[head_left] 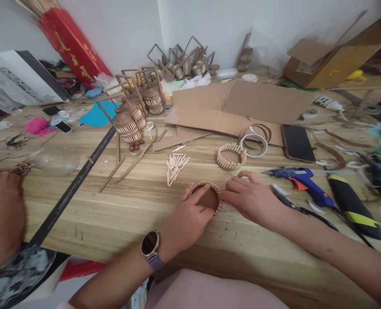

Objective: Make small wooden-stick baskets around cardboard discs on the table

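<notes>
A small round basket base [210, 197] with a brown disc floor and a wall of short wooden sticks lies on the table before me. My left hand [185, 221], with a watch on its wrist, grips it, fingers reaching over the rim onto the disc. At the rim's right side, my right hand [253, 197] has its thumb and forefinger pinched together; anything between them is too small to make out. Just beyond is a pile of loose short sticks [176, 165]. A second ring of upright sticks [231, 157] stands behind my right hand.
To the right lie a blue glue gun [306, 182], scissors [301, 209], a black-and-yellow tool [354, 206] and a phone [297, 143]. Cardboard sheets [206, 107] and small handled baskets [154, 101] stand farther back. Another person's hand [2, 201] rests at left.
</notes>
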The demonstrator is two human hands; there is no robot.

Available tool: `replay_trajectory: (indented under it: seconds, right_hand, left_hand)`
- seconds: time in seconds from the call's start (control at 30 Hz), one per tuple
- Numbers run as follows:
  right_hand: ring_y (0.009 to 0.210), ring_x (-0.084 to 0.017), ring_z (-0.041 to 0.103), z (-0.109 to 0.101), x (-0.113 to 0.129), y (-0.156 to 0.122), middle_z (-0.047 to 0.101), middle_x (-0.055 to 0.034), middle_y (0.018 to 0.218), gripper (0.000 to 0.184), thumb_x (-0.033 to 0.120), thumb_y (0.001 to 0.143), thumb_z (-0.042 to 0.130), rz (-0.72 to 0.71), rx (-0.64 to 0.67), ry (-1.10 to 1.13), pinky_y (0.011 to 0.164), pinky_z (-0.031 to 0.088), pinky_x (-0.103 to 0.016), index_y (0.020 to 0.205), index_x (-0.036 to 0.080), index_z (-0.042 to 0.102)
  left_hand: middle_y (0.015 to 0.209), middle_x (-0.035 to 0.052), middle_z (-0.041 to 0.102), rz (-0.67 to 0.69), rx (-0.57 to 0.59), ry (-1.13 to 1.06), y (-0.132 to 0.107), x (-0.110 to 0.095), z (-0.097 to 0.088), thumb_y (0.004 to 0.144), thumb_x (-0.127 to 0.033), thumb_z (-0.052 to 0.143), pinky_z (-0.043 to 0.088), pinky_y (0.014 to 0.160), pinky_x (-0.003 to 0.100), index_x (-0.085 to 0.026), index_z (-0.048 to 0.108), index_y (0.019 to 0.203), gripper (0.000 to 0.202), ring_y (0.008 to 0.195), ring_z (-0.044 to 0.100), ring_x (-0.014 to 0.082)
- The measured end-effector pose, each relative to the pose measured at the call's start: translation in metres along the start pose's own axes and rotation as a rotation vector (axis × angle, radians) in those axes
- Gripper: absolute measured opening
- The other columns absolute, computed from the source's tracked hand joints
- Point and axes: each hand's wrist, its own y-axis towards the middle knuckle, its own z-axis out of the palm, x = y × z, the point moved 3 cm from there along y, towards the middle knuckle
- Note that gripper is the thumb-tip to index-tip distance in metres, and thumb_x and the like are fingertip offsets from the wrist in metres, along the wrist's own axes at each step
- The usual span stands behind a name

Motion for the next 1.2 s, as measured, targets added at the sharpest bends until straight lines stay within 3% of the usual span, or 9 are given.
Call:
replay_trajectory:
  seconds: [0.2,0.37,0.57,0.8,0.97,1.13,1.2]
  right_hand:
    - [0.072,-0.019,0.055,-0.009,0.026,0.0,0.061,-0.0018,0.072,0.027,0.002,0.085,0.047,0.036,-0.054,0.016,0.087,0.032,-0.037,0.078,0.021,0.064]
    - [0.072,-0.02,0.058,-0.007,0.04,-0.004,0.062,-0.0012,0.073,0.022,0.01,0.094,0.045,0.094,-0.109,0.101,0.086,0.034,-0.038,0.083,0.021,0.061]
    - [0.079,-0.023,0.063,-0.008,0.041,-0.022,0.068,-0.0041,0.086,0.005,0.02,0.097,0.049,0.223,-0.111,0.228,0.077,0.042,-0.037,0.099,0.02,0.054]
    - [0.094,-0.023,0.063,-0.012,0.036,-0.025,0.068,-0.0085,0.1,0.014,0.014,0.098,0.043,0.21,-0.204,0.188,0.08,0.046,-0.035,0.098,0.02,0.055]
    - [0.07,-0.02,0.059,-0.003,0.021,-0.023,0.065,-0.0025,0.076,0.021,0.016,0.099,0.041,0.182,-0.151,0.104,0.078,0.041,-0.035,0.089,0.021,0.06]
    - [0.077,-0.018,0.059,0.0,0.014,-0.013,0.066,-0.0011,0.078,0.027,0.011,0.098,0.042,0.122,-0.131,0.096,0.085,0.033,-0.035,0.106,0.022,0.065]
    - [0.075,-0.017,0.057,-0.001,0.012,-0.007,0.064,-0.0002,0.076,0.03,0.008,0.095,0.043,0.087,-0.116,0.113,0.084,0.031,-0.034,0.101,0.024,0.068]
  left_hand:
    - [0.103,0.0085,0.075,-0.097,0.034,0.028,-0.002,-0.004,-0.011,0.096,-0.02,0.056,0.021,0.119,0.063,-0.015,0.066,0.1,0.012,0.145,0.033,0.0326]
    - [0.087,0.0084,0.076,-0.118,0.068,0.011,0.003,-0.01,-0.006,0.097,-0.013,0.05,0.023,0.12,0.058,-0.014,0.068,0.09,0.019,0.143,0.039,0.0272]
    - [0.083,0.0093,0.076,-0.105,0.062,-0.025,0.003,-0.008,-0.003,0.099,-0.014,0.046,0.022,0.121,0.058,-0.014,0.068,0.083,0.027,0.143,0.039,0.0266]
    - [0.081,0.0084,0.076,-0.115,0.055,-0.017,0.005,-0.008,-0.004,0.1,-0.017,0.046,0.022,0.121,0.058,-0.014,0.068,0.08,0.029,0.143,0.037,0.0266]
    - [0.08,0.0083,0.076,-0.114,0.056,0.001,0.004,-0.009,-0.004,0.1,-0.02,0.048,0.022,0.122,0.057,-0.015,0.067,0.079,0.029,0.143,0.038,0.0257]
    - [0.081,0.007,0.076,-0.084,0.072,0.038,0.004,-0.009,-0.005,0.099,-0.018,0.05,0.022,0.121,0.058,-0.015,0.069,0.084,0.024,0.144,0.037,0.0276]
    - [0.083,0.0066,0.076,-0.068,0.074,0.048,0.004,-0.008,-0.004,0.098,-0.017,0.051,0.023,0.12,0.059,-0.015,0.069,0.087,0.021,0.143,0.037,0.0284]
